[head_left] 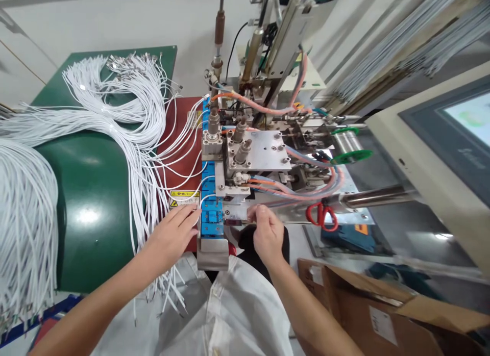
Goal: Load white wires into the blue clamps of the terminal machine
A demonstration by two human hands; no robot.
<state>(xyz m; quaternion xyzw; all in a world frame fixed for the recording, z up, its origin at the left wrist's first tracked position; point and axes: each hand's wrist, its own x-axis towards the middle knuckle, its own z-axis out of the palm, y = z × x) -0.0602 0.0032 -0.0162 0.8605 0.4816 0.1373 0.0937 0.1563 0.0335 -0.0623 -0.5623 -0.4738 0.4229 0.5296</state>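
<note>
- Pale loose cloth garment (245, 315) lies nearest, below both hands.
- Careful handling likely means keeping the slim white cable (206, 196) flat on the blue segmented block (210, 228), fingers clear of silver metal machinery (264, 154).
- That cable curves beside the left hand (170, 238); its grip is unclear.
- Right hand (270, 236), curled, sits apart across the block, contents hidden.

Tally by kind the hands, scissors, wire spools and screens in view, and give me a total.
Hands: 2
Scissors: 1
Wire spools: 1
Screens: 1
Total: 5
</note>
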